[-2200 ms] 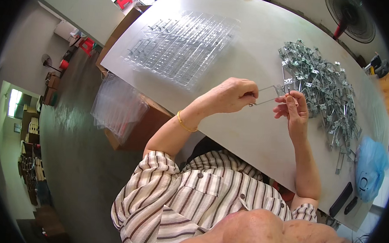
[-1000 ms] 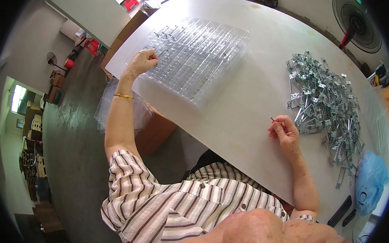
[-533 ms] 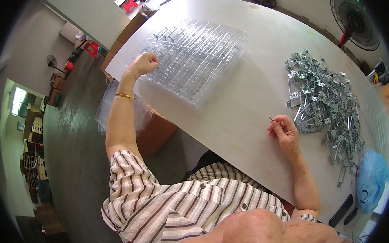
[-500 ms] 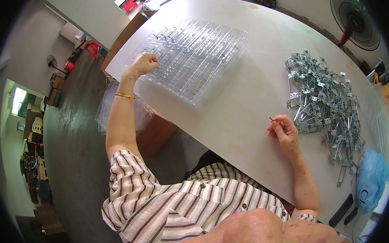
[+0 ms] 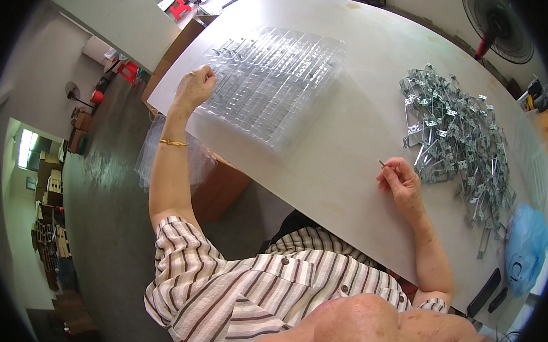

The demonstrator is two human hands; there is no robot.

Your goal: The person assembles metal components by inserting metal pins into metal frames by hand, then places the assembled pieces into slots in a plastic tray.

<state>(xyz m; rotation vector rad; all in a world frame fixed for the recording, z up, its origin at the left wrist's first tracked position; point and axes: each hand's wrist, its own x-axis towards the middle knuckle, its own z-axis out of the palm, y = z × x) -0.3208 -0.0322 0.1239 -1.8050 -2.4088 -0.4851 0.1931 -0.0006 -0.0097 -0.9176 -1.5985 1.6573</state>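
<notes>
A clear plastic tray (image 5: pixel 278 84) with long narrow slots lies on the far left of the table, with thin metal parts in several slots. My left hand (image 5: pixel 196 87) is closed at the tray's left edge; its fingers hide whatever may be in them. Farther right and nearer me, my right hand (image 5: pixel 403 185) pinches a small, thin metal piece (image 5: pixel 381 163) between thumb and fingers, its tip poking out toward the left. Just beyond that hand spreads a tangled heap of grey metal brackets (image 5: pixel 456 131).
On the right of the table (image 5: pixel 323 180) lie a blue plastic bag (image 5: pixel 526 246) and a black phone-like slab (image 5: pixel 484 292). Clear plastic sheets (image 5: pixel 169 156) and a cardboard box (image 5: pixel 222 190) sit below the left edge. A fan (image 5: pixel 497 28) stands beyond the far right.
My left hand has shifted slightly left and away from the tray's slots, still closed. My right hand keeps its place with the thin metal piece.
</notes>
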